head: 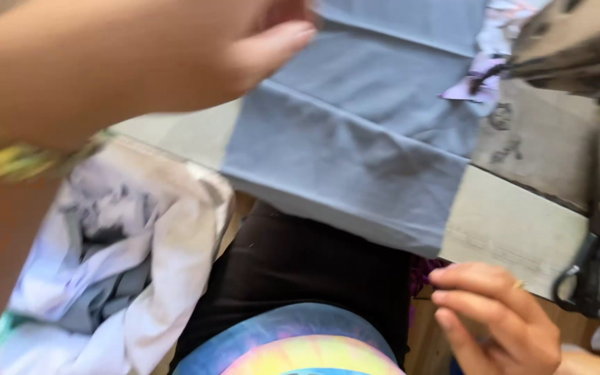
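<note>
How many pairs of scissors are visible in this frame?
1. A black-handled pair of scissors hangs at the right edge of the table, above the right hand. Others may be hidden under the grey fabric.

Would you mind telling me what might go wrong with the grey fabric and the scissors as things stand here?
1. The grey fabric hangs over the table edge toward the lap; held only near its top by the left hand, it may slide off.
2. The black scissors hang at the table's edge close to the right hand, so a careless reach might catch them.
3. The white cloth pile sits loosely alongside and could slip down.
</note>
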